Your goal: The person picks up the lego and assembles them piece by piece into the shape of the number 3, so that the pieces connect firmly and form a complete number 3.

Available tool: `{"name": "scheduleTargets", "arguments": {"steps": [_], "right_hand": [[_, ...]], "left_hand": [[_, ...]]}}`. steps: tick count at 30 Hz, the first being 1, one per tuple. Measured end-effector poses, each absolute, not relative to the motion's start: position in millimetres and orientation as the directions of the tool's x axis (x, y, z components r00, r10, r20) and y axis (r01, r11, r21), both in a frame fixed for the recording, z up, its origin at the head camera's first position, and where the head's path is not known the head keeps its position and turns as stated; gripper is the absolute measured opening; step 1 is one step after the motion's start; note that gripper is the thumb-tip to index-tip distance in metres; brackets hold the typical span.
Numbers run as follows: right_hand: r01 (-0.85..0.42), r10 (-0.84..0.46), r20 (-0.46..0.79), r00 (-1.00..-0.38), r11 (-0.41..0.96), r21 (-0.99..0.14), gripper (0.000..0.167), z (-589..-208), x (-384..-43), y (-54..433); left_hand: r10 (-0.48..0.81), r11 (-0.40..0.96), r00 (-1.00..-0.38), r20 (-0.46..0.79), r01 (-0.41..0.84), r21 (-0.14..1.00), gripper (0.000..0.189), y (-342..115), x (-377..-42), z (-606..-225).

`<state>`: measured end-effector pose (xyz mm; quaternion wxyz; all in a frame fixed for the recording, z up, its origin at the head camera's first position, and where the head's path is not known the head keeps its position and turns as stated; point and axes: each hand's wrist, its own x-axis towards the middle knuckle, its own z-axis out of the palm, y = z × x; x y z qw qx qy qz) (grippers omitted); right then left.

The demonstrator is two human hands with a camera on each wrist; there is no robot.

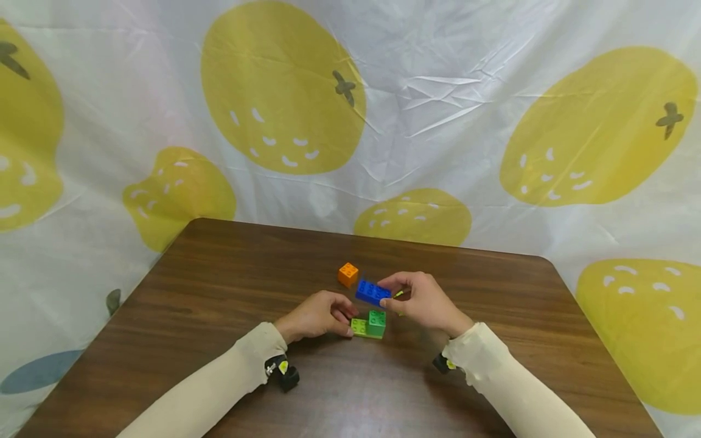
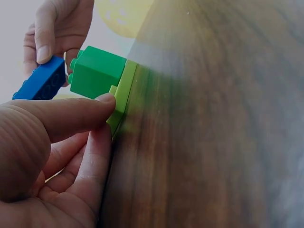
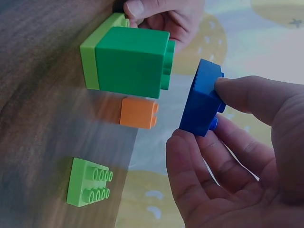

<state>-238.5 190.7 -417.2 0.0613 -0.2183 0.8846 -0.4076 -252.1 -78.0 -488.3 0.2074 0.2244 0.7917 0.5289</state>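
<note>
A dark green brick [image 1: 376,321] [image 2: 97,71] [image 3: 130,59] sits on one end of a light green plate [image 1: 358,326] [image 2: 124,88] [image 3: 89,59] lying on the wooden table [image 1: 219,286]. My left hand [image 1: 346,319] [image 2: 105,116] pinches the plate's free end with thumb and forefinger. My right hand [image 1: 390,294] [image 3: 197,118] holds a blue brick [image 1: 371,292] [image 2: 40,83] [image 3: 202,95] by its end, tilted, just above and behind the green brick without touching it.
An orange brick [image 1: 348,274] [image 3: 138,113] stands a little behind the blue one. A second light green plate [image 3: 89,183] lies on the table under my right hand. A fruit-print cloth [image 1: 416,109] hangs behind the table.
</note>
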Motion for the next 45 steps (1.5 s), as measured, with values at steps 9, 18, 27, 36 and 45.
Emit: {"name": "scheduleTargets", "arguments": {"steps": [9, 18, 27, 36, 45], "right_hand": [[-0.387, -0.471, 0.093, -0.877, 0.580, -0.717, 0.033, -414.9, -232.7, 188.3], [-0.415, -0.499, 0.100, -0.861, 0.575, -0.705, 0.031, -417.7, -226.4, 187.4], [-0.445, -0.515, 0.124, -0.848, 0.566, -0.693, 0.031, -420.5, -224.8, 188.2], [-0.470, -0.540, 0.125, -0.832, 0.569, -0.675, 0.032, -424.3, -223.0, 189.8], [-0.502, -0.558, 0.146, -0.817, 0.565, -0.655, 0.035, -426.7, -222.2, 189.6]], "left_hand": [[0.554, 0.356, -0.826, -0.102, 0.124, 0.926, 0.042, -79.4, -248.5, -482.9], [0.554, 0.341, -0.827, -0.096, 0.121, 0.932, 0.040, -78.7, -248.8, -485.0], [0.550, 0.279, -0.829, -0.098, 0.071, 0.958, 0.042, -79.1, -244.5, -480.5], [0.549, 0.243, -0.833, -0.063, 0.087, 0.966, 0.047, -78.0, -238.5, -467.1], [0.543, 0.216, -0.840, -0.012, 0.126, 0.968, 0.047, -75.7, -234.7, -464.2]]}}
